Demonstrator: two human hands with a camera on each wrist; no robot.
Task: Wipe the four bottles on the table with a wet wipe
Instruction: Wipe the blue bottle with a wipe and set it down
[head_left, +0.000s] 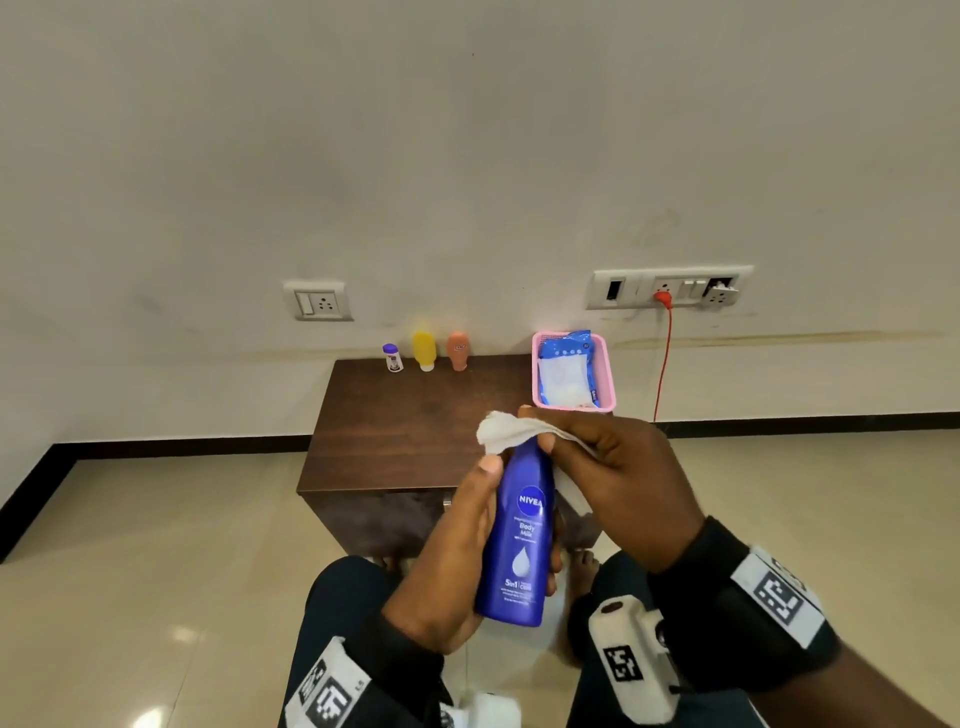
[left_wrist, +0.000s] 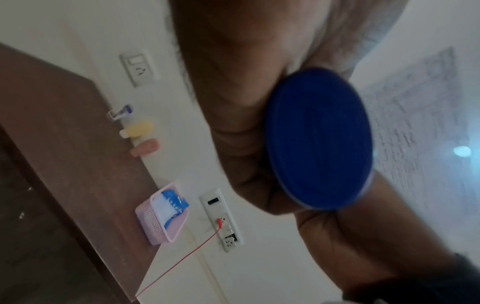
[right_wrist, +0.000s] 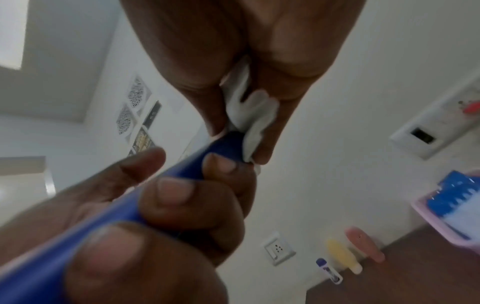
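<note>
Left hand (head_left: 457, 551) curled around a blue bottle (head_left: 519, 535) held upright, right hand (head_left: 618, 473) above it, fingers pinching a white wipe (head_left: 506, 428) over the bottle's top

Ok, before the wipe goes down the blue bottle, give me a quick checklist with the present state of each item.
1. Left hand has a firm grip on the blue bottle: ok.
2. Right hand pinches the wet wipe: ok.
3. Wipe touches the bottle's top: ok.
4. Other three bottles upright at the back of the table: ok.
5. Wipes pack in the pink basket: ok.
6. Wipe is damp: cannot tell.
</note>
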